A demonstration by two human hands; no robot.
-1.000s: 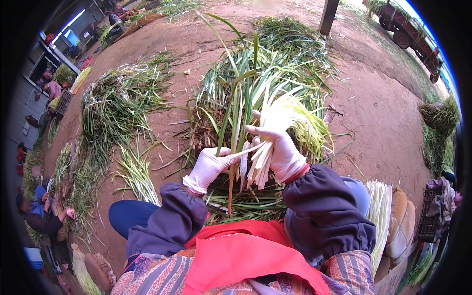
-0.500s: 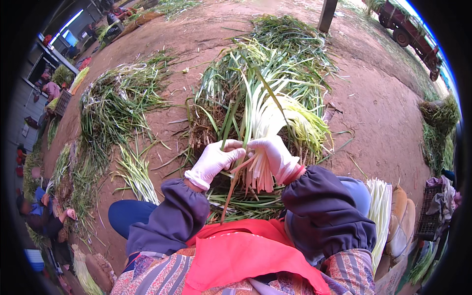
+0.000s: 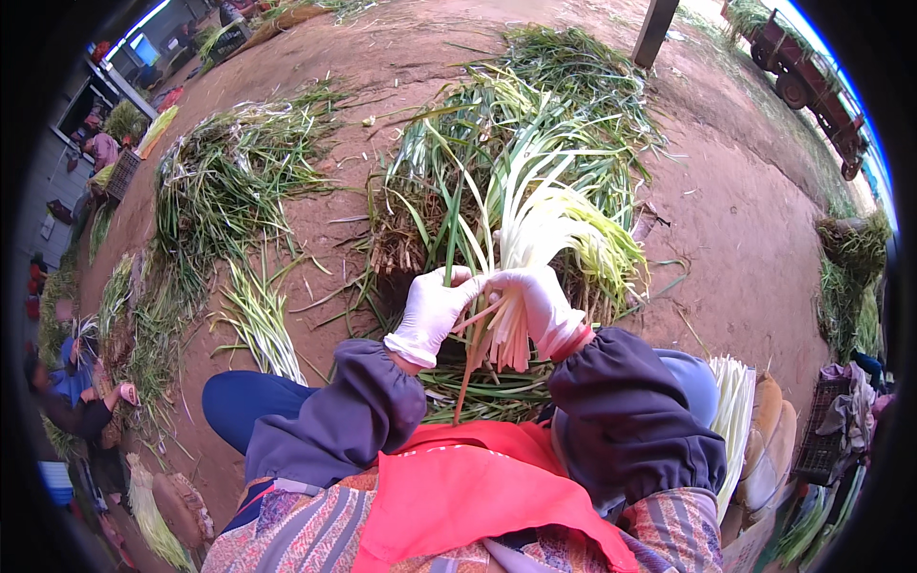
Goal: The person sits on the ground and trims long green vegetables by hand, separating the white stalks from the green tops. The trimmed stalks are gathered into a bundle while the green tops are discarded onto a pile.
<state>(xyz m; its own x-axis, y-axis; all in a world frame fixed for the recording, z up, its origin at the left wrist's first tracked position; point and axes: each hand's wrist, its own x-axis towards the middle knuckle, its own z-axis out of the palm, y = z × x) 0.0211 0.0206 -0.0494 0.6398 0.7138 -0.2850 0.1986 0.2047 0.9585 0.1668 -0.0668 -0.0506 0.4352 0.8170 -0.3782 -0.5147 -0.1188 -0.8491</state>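
My right hand (image 3: 543, 304), in a thin whitish glove, is closed round a bunch of pale garlic greens (image 3: 537, 234). Their white-to-yellow leaves fan up and right, and the pinkish stem ends hang below the fingers. Close against it, my left hand (image 3: 433, 310), gloved alike, pinches a single green garlic stalk (image 3: 454, 215). A thin reddish-brown strip (image 3: 465, 387) hangs beneath the two hands toward my red apron. The fingertips meet, so their exact grip is partly hidden. Behind lies a large heap of untrimmed garlic greens (image 3: 411, 186) with brown roots.
At left lie another green heap (image 3: 224, 186) and a small pale bundle (image 3: 263, 329). White stalks (image 3: 731, 411) lie by my right knee. A dark crate (image 3: 823, 425) with cloths stands far right. A post (image 3: 655, 33) and a red vehicle (image 3: 812, 91) are beyond; people sit at left.
Both hands have shifted slightly right, staying together. The bunch's leaves have swung rightward and the green stalk stands more upright. The view has tilted a little.
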